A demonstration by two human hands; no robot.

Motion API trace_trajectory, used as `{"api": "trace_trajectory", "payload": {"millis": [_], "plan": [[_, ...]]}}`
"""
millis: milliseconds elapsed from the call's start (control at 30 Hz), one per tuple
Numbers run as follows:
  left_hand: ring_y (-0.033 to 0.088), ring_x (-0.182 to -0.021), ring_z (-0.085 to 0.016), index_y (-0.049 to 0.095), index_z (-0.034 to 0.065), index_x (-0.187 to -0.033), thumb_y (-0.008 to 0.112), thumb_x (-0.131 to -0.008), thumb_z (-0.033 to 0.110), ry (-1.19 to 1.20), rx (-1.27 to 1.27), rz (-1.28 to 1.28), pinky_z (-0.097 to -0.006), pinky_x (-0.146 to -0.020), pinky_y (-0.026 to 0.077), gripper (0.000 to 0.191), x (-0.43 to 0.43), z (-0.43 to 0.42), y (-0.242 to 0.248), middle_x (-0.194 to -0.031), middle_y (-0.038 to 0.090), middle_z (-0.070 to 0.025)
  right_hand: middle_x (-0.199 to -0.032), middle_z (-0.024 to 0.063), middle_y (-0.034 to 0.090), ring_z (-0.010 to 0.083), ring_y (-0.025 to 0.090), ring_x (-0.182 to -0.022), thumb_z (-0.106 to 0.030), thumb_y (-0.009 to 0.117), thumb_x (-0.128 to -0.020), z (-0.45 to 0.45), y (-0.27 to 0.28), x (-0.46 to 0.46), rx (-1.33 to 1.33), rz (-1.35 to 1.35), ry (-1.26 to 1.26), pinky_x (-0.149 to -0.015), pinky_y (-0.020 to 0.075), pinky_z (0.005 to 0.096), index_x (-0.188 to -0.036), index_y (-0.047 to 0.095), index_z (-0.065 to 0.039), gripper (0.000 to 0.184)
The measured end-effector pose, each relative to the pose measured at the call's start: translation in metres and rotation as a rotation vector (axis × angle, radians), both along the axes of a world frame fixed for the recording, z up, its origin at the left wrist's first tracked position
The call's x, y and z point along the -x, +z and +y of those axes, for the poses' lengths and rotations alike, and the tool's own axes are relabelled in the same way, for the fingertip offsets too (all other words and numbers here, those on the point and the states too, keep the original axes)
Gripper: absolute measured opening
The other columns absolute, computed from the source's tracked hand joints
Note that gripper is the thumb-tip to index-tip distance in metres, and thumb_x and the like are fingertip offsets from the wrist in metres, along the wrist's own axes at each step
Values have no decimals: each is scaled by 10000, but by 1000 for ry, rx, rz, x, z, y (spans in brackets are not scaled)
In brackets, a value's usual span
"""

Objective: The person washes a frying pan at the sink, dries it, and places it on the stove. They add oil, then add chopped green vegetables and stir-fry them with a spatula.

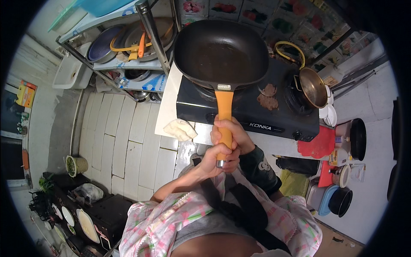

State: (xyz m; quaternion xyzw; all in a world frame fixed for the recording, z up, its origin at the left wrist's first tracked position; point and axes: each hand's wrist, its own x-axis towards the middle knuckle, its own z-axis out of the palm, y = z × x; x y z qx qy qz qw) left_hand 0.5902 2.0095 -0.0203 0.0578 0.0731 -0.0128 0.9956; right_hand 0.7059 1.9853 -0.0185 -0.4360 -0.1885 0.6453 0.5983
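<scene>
A deep black frying pan (221, 57) with a rounded-square rim is over the left burner of a black two-burner gas stove (199, 110). A thin, dark shiny film shows on its bottom. Both hands are wrapped around its orange handle (224, 106). My right hand (236, 135) grips the middle of the handle, while my left hand (215, 160) is closed around the butt end, nearer my body. Part of the burner ring (205, 93) peeks out beneath the pan; whether the pan touches it I cannot tell. Two brown, rough-textured pieces (268, 98) lie on the stovetop to the right.
A folded cream cloth (180, 129) lies at the counter's left corner. On the right burner side a small brass-coloured pan (312, 87) sits tilted. A metal rack (154, 38) with pans stands left. Bottles, tubs and a black pot (340, 201) line the right side.
</scene>
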Motion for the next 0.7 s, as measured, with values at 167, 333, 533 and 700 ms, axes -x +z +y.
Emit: {"api": "trace_trajectory", "payload": {"millis": [167,333,533,700], "plan": [[316,-412,-93,408,116,-826,445,-702,118,-36,8,-9,-217,-375,255,130,-6,1,-23,-565,347,7,-523,42,491,100,457,-462,-241,464,-766,-1,-15,-4,3,-30,-16,-475,371,198,-556,473,-45,287],[310,-438,-94,401,113,-802,436,-695,99,-85,23,-1,-218,-405,253,113,-7,-2,-32,-565,331,0,-531,36,493,95,453,-461,-248,473,-762,-9,-21,-5,63,-7,-44,-452,355,188,-572,479,-48,276],[319,-469,-82,392,118,-772,436,-685,86,-127,62,34,-208,-445,270,103,-8,0,-31,-576,335,10,-535,31,490,97,450,-464,-263,485,-764,-9,-17,-6,100,15,-28,-460,357,197,-578,483,-54,280],[331,-496,-79,399,109,-771,438,-676,66,-137,163,-34,-204,-483,285,111,-9,2,-29,-590,346,10,-544,35,491,101,458,-481,-261,484,-768,-10,-11,-4,101,21,-66,-474,361,198,-583,475,-54,277]]}}
